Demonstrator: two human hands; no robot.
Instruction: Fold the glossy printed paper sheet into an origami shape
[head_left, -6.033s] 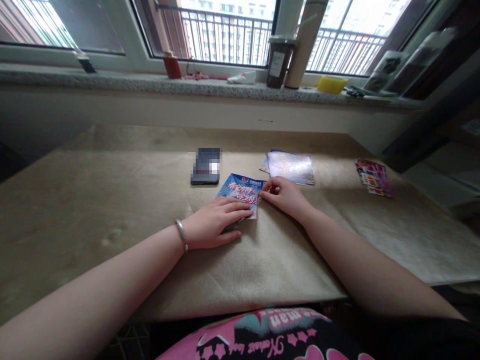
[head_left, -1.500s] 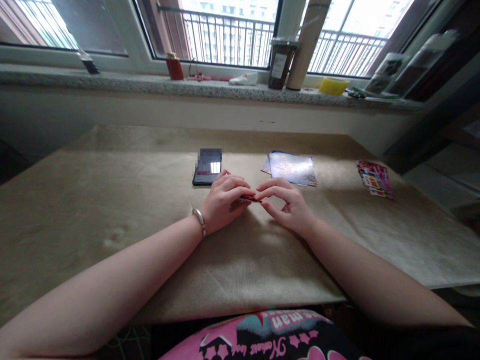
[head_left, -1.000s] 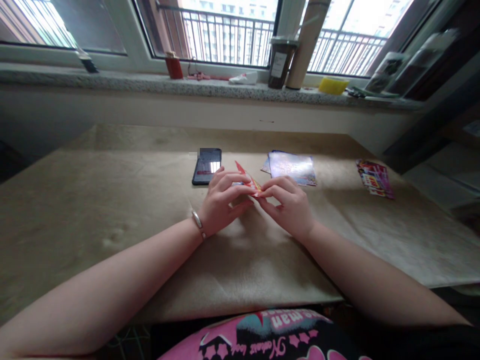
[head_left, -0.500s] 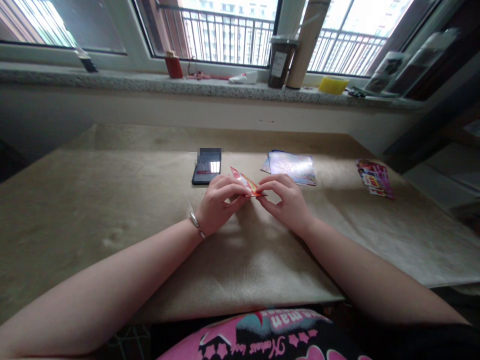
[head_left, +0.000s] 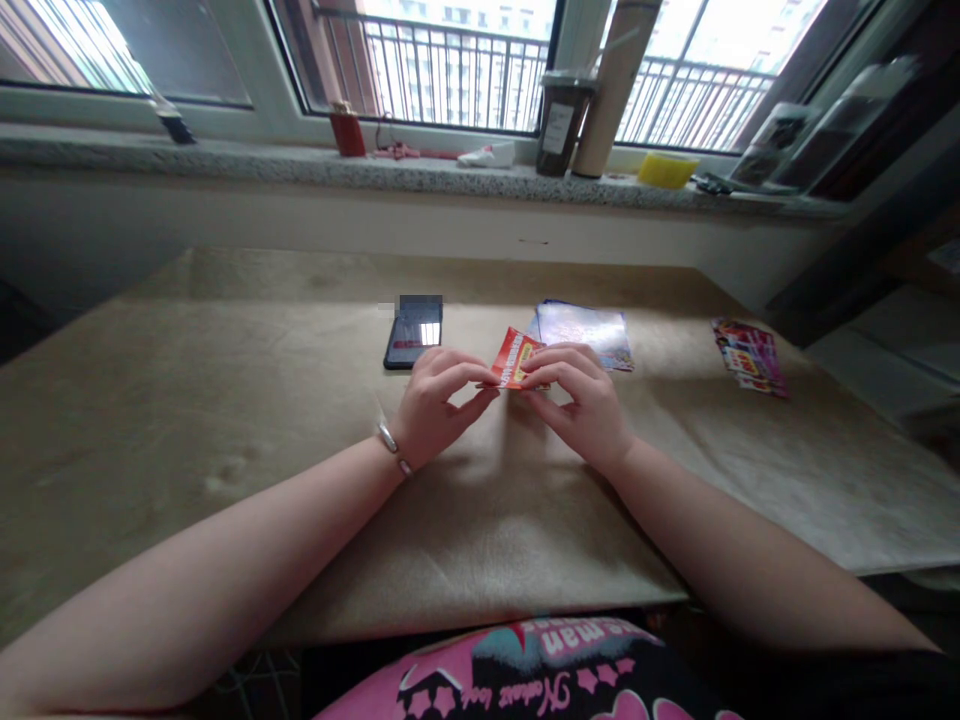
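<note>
A small red and yellow printed packet (head_left: 510, 357) is held just above the table in front of me. My left hand (head_left: 448, 400) pinches its left corner between thumb and fingers. On the right side, my right hand (head_left: 574, 400) grips the near edge, its fingers lying over part of the print. The packet's far end points up and away from me, and its underside is hidden. Beyond my left hand lies a dark phone (head_left: 415, 335). Behind my right hand rest some glossy bluish-purple printed sheets (head_left: 585, 333), partly overlapping.
Several colourful packets (head_left: 750, 357) lie fanned at the table's right side. A beige cover (head_left: 247, 420) spreads over the table. On the windowsill (head_left: 262, 165) stand a red container (head_left: 347, 130), a dark lidded cup (head_left: 562, 125), a cardboard tube (head_left: 611, 90) and a yellow container (head_left: 667, 170).
The packet has turned so that its printed face shows more, and its top has swung to the right. My right hand has shifted slightly right; my left hand stays nearly still.
</note>
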